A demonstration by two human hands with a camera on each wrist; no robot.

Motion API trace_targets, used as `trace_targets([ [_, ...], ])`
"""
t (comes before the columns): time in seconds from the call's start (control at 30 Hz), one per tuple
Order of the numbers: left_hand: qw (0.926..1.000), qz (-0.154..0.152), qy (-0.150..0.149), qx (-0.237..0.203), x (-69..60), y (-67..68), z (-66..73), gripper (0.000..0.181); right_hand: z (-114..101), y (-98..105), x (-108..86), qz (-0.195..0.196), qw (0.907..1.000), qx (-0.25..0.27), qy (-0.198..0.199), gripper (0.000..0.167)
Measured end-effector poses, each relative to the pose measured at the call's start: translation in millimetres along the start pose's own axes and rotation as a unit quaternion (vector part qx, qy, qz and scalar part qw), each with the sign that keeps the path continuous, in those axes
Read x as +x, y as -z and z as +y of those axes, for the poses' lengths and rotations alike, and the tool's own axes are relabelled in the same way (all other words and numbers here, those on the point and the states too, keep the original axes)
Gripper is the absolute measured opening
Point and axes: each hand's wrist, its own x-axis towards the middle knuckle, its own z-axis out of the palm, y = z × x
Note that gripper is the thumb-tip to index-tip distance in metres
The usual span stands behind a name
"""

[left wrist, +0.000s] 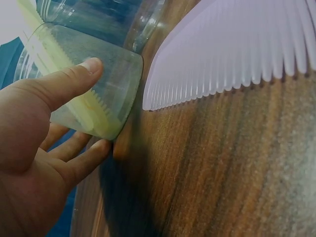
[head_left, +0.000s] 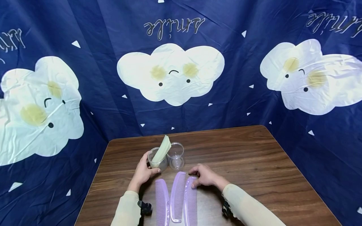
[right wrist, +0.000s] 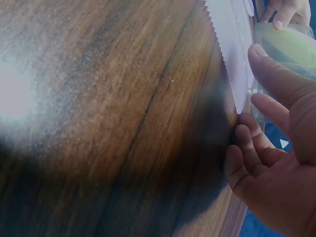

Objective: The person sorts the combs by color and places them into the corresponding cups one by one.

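Note:
My left hand (head_left: pixel 142 171) holds a clear glass cup (left wrist: pixel 122 64), its thumb on the near side and fingers around the other side. Pale green combs (head_left: pixel 162 150) lean in that cup, their tops above the rim; teeth show through the glass in the left wrist view. Three purple combs lie side by side on the table: a left comb (head_left: pixel 162 204), a middle comb (head_left: pixel 177 197) and a right comb (head_left: pixel 191 201). My right hand (head_left: pixel 207 175) is at the far end of the right comb. Its thumb lies over the comb, with the fingers loosely bent beyond the tip.
A second clear glass cup (head_left: pixel 177 157) stands just right of the held one. Everything rests on a brown wood-grain table (head_left: pixel 240 157). A dark blue curtain (head_left: pixel 240 110) with white clouds hangs behind the table and along both sides.

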Motion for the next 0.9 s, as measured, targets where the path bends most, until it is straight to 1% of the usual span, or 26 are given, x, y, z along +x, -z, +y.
trace_targets([
  [0.27, 1.0000, 0.001, 0.003, 0.004, -0.8, 1.8, -0.2, 0.101, -2.9, -1.9, -2.4, -0.006, 0.9988, -0.049, -0.009, 0.062],
  [0.47, 1.0000, 0.000, 0.003, 0.002, -1.6, 2.9, 0.6, 0.101, -2.9, -3.1, -1.6, -0.005, 0.9978, -0.065, -0.010, 0.055],
  [0.67, 1.0000, 0.000, 0.006, 0.005, -2.3, 4.2, -0.1, 0.101, -1.9, -3.3, 0.6, -0.002, 0.9983, -0.057, -0.014, 0.047],
  [0.9, 0.9999, -0.003, 0.011, -0.003, -2.3, 3.9, -0.3, 0.101, 0.0, -0.4, 0.1, 0.009, 0.9995, -0.029, -0.013, 0.038],
])
